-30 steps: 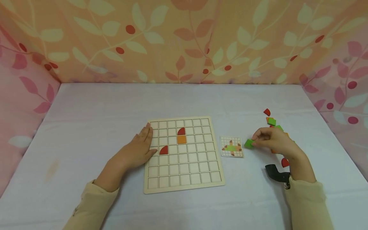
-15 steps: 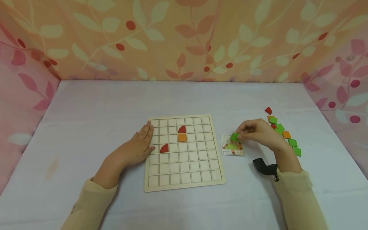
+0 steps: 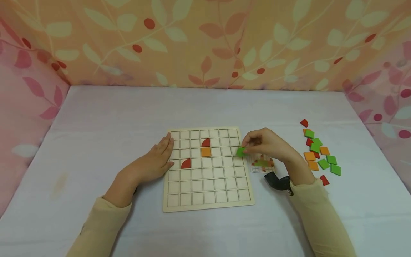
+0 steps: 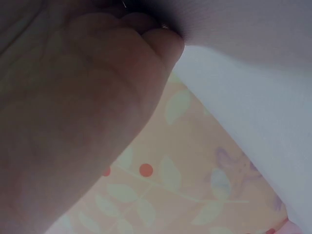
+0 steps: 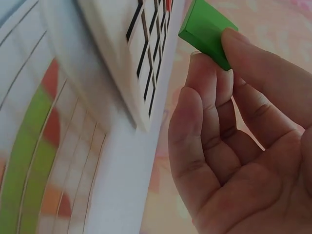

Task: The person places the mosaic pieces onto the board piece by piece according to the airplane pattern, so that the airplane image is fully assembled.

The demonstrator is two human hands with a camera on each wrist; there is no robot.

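Observation:
A pale wooden grid board (image 3: 208, 208) lies at the middle of the table. On it are an orange square tile (image 3: 206, 152) with a red quarter-round tile (image 3: 206, 142) just above, and another red quarter-round tile (image 3: 186, 164) further left. My left hand (image 3: 152, 162) rests with straight fingers along the board's left edge. Between thumb and fingers my right hand (image 3: 264, 144) pinches a green square tile (image 5: 207, 31), held over the board's right edge in the head view. Beneath that hand lies a small pattern card (image 3: 263, 165), partly covered.
Loose green, orange and red tiles (image 3: 309, 156) are scattered on the right, some overlapping. A black curved piece (image 3: 277, 181) sticks out at the right wrist. Floral cloth (image 3: 205, 46) walls off the back and sides of the white table (image 3: 112, 110).
My right hand has carried the green tile leftward from near the loose tiles, across the pattern card, to the board's right edge. The left hand stays in place on the board.

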